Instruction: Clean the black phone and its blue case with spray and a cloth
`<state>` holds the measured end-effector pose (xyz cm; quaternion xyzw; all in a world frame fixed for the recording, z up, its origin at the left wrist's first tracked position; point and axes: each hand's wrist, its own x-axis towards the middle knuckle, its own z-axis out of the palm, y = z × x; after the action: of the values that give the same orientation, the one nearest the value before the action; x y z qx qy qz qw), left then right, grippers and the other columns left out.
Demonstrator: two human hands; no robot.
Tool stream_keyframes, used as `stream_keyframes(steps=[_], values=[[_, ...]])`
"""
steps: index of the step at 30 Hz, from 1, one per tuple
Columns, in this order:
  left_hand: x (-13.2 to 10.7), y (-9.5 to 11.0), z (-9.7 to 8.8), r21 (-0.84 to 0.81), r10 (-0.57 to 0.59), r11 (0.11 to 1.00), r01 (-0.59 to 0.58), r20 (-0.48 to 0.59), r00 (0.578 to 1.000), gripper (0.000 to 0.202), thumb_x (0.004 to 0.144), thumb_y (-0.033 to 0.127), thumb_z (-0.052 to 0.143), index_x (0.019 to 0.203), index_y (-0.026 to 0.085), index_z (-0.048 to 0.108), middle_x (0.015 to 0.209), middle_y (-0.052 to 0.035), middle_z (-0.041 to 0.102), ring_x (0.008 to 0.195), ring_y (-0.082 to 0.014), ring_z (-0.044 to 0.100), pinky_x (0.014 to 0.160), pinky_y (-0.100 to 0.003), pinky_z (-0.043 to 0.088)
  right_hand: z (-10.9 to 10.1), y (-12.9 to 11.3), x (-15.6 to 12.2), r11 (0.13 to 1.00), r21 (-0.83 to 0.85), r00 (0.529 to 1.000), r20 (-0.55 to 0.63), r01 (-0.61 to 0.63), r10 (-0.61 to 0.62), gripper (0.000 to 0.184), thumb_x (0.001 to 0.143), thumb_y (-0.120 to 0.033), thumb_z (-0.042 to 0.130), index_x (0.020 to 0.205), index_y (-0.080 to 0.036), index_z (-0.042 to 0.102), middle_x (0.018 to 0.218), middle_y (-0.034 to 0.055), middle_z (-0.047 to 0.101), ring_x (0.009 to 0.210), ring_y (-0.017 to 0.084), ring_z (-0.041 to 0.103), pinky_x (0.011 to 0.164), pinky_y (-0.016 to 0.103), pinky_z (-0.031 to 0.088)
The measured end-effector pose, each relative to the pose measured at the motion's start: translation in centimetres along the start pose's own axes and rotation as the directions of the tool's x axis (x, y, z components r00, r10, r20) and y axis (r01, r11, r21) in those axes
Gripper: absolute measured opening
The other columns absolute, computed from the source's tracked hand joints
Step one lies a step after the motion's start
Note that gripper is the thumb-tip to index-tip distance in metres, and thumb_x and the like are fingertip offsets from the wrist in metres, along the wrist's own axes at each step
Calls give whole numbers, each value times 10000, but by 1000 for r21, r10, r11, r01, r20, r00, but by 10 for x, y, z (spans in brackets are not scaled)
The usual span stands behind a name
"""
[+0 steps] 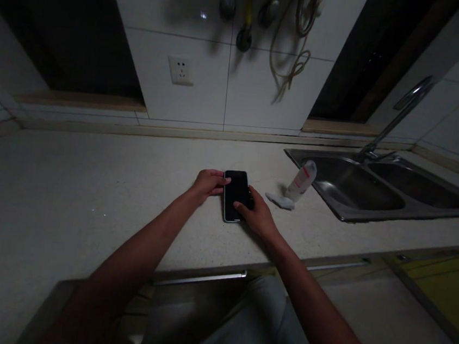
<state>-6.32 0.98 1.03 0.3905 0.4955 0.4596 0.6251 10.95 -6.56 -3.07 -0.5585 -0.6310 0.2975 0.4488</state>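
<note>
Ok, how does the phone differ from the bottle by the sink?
The phone has a dark screen; the bottle is pale and translucent with red markings. The phone is held between the left hand and right hand; the bottle is untouched. Both are longer than wide.

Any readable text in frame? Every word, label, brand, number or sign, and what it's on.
Nothing legible, so nothing to quote.
Translucent container by the sink: reddish print, too small and blurred to read.
Phone: dark screen, no text I can make out.
Wall socket: slots visible, no readable marking.
</note>
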Motion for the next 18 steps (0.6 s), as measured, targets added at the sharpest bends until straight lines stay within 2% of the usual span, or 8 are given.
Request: stream_keyframes(steps=[4, 7, 9, 12, 15, 18], values=[[5, -2, -5, 154, 27, 988, -28, 8, 1000, 178, 726, 55, 764, 824, 119, 630, 750, -22, 680, 668, -104, 648, 723, -272, 571, 2, -4, 2, 991, -131, 1000, 4, -1, 1, 518, 813, -351, 667, 1305, -205, 598, 1200, 115, 680, 1108, 298, 623, 976, 447, 470], [8, -3, -8, 318, 70, 945, -72, 17, 997, 149, 740, 104, 764, 711, 132, 620, 620, 4, 609, 579, -93, 578, 633, -239, 516, 2, -6, 3, 975, -223, 1000, -7, 2, -4, 428, 812, -333, 675, 1214, -188, 659, 1106, 125, 672, 1041, 303, 622, 930, 425, 471], [9, -4, -11, 497, 137, 859, -126, 14, 990, 198, 735, 167, 778, 632, 147, 610, 555, 7, 558, 567, -111, 550, 593, -239, 463, 3, -6, 4, 966, -260, 1000, -3, 2, -3, 376, 811, -333, 684, 1157, -187, 686, 1077, 130, 652, 1002, 298, 617, 907, 419, 468], [7, -4, -14, 759, 270, 618, -207, 43, 962, 230, 718, 269, 793, 590, 176, 626, 576, -30, 584, 653, -170, 582, 630, -273, 434, 6, -4, 5, 951, -308, 1000, 20, 15, -9, 334, 821, -333, 680, 1121, -185, 700, 1054, 133, 638, 968, 285, 607, 898, 416, 464], [5, -3, -15, 807, 330, 536, -247, 70, 942, 223, 723, 305, 782, 588, 193, 644, 631, -70, 633, 747, -214, 615, 706, -297, 436, 7, 0, 7, 953, -302, 999, 16, 37, -33, 335, 805, -339, 689, 1103, -186, 707, 1042, 131, 650, 975, 283, 602, 912, 419, 461], [7, 0, -20, 865, 354, 435, -249, 89, 931, 226, 842, 321, 652, 674, 176, 693, 741, -107, 695, 797, -219, 632, 759, -302, 434, 1, 7, 11, 983, -183, 998, -51, 21, -31, 321, 849, -369, 599, 1087, -182, 706, 1041, 121, 686, 975, 267, 622, 913, 408, 470]])
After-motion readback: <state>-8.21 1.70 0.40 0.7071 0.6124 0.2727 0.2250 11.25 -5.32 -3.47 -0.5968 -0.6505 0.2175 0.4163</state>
